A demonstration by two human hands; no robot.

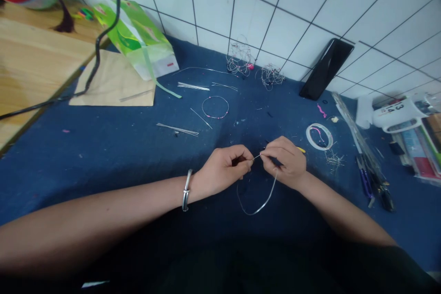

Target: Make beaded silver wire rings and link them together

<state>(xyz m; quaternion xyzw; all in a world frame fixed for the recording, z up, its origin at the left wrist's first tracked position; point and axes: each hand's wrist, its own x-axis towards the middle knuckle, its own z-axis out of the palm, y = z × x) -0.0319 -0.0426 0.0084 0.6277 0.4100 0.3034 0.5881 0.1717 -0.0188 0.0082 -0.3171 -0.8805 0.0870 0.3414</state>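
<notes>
Left hand (223,170), lower centre of the frame: thumb and forefinger pinched on one end of a thin wire (255,214). Right hand (285,161), just beside it: fingertips pinched on the same wire, a short stretch showing between the two; the rest curves below the right hand.

Beaded loop (208,116), pink beads, centre, above the left hand.

White mug (396,115), right edge: marked "13" and "14" in dark figures.

Green packet (138,36), upper left: printed, small red mark, lettering too small to read.

Black phone (326,70), upper right, leaning on tiles: no legible brand.
</notes>
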